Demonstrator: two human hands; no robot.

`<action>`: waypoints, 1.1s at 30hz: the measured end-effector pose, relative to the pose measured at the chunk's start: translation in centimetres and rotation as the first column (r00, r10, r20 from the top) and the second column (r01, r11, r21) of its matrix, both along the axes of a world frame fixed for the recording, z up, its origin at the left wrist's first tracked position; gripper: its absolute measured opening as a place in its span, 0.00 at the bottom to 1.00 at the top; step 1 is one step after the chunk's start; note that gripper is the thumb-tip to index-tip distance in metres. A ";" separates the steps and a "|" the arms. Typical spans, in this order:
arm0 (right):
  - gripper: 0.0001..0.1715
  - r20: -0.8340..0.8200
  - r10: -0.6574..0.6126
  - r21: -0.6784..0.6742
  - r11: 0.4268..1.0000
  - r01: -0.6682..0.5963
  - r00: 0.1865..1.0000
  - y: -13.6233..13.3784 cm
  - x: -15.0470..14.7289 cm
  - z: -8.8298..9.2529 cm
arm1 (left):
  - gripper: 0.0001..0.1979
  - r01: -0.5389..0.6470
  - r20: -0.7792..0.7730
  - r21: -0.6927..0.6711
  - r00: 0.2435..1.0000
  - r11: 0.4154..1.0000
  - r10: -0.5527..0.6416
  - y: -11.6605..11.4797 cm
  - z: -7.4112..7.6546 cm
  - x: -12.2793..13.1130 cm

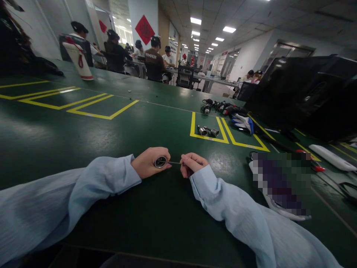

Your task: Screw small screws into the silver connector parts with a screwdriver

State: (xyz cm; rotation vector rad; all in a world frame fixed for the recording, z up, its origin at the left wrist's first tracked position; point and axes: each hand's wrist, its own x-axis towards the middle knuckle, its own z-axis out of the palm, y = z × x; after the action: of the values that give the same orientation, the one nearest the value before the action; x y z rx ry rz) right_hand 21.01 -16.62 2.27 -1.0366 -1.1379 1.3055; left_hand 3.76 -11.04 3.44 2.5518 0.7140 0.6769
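My left hand (147, 160) is closed around a short metal cylinder (160, 166) that looks like a socket, its round open end turned toward me. From its mouth a thin metal rod (175, 162) stretches across to the right. My right hand (193, 162) pinches the other end of this rod between thumb and fingers. How deep the rod reaches into the cylinder cannot be made out. Both hands are just above the green tabletop (156, 219). Beyond the right hand, two similar metal pieces (208, 131) with narrow stems lie inside a yellow-taped square.
Cables and metal parts (214, 107) lie behind the square, beside a blue-and-white glove (243, 123). A blurred-out phone-like device (281, 186) lies near my right arm. Black equipment (301, 89) stands at right, a white-and-red holder (79, 61) at far left. People sit beyond.
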 end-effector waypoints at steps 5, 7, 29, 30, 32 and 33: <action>0.16 -0.023 -0.052 0.054 0.997 0.053 0.998 -0.4 0.0 0.3 | 0.07 -0.017 -0.006 0.011 1.000 1.000 0.017 0.1 -0.2 0.0; 0.16 0.060 -0.121 0.110 0.987 0.114 0.991 -0.7 -0.2 0.3 | 0.06 -0.042 -0.020 0.024 0.999 0.999 0.043 0.1 -0.2 0.0; 0.16 0.076 -0.137 0.114 0.985 0.128 0.988 -0.7 -0.3 0.2 | 0.07 -0.092 -0.030 0.027 0.995 0.995 0.093 0.2 -0.1 0.1; 0.16 0.097 -0.149 0.131 0.982 0.136 0.984 -0.7 -0.4 0.2 | 0.07 -0.100 -0.043 0.032 0.994 0.994 0.101 0.3 -0.1 0.1; 0.16 0.134 -0.164 0.156 0.977 0.143 0.977 -0.9 -0.5 0.3 | 0.07 -0.106 -0.069 0.043 0.992 0.993 0.109 0.3 -0.2 0.1; 0.16 0.150 -0.169 0.167 0.975 0.144 0.974 -0.9 -0.5 0.3 | 0.07 -0.100 -0.080 0.052 0.991 0.994 0.104 0.3 -0.2 0.1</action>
State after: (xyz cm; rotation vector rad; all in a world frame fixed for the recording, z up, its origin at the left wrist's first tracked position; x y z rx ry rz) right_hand 20.48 -17.56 2.56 -1.1094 -1.2334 1.0052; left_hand 3.82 -10.75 3.24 2.6147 0.8706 0.6307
